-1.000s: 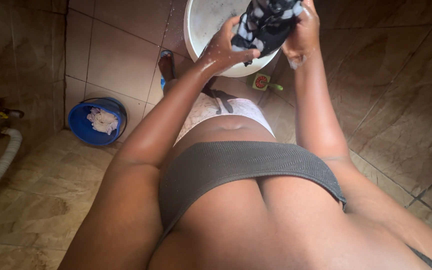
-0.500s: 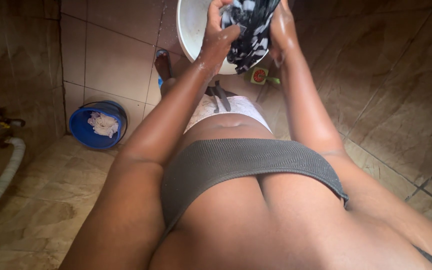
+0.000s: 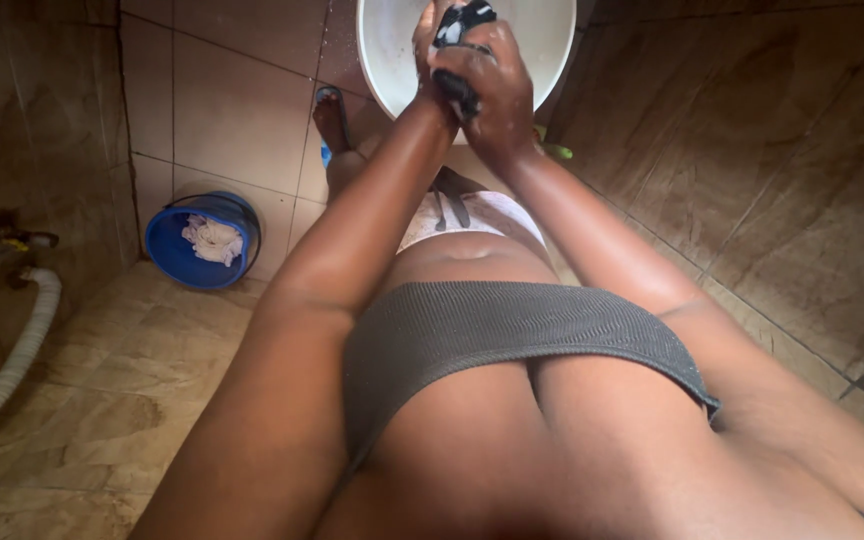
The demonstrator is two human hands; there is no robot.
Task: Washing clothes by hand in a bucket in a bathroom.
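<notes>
The tiled floor (image 3: pixel 102 400) takes up most of the view, tan and brown, with a darker tiled wall to the right of the white basin (image 3: pixel 392 60). The basin stands on the floor at the top of the view and serves as the landmark here. Well to the left of it and lower in the picture, a blue bucket (image 3: pixel 167 262) sits on the floor with a crumpled white cloth (image 3: pixel 210 238) inside. Farther left again, at the frame edge, a pale hose (image 3: pixel 12 360) curves down the wall. Just left of the basin and below its rim, a foot in a sandal (image 3: pixel 330 115) rests on the tiles.

Over the basin's middle, both hands meet on a dark wet garment (image 3: pixel 457 20) with pale patches. The right hand (image 3: pixel 492 95) lies on top, its fingers curled tightly around the bunched cloth, pressed together. The left hand (image 3: pixel 430 50) is mostly hidden behind it; its fingers look closed on the same cloth, touching the right hand. The garment is squeezed between them, above the basin's inside, with only a small part showing at the top.
</notes>
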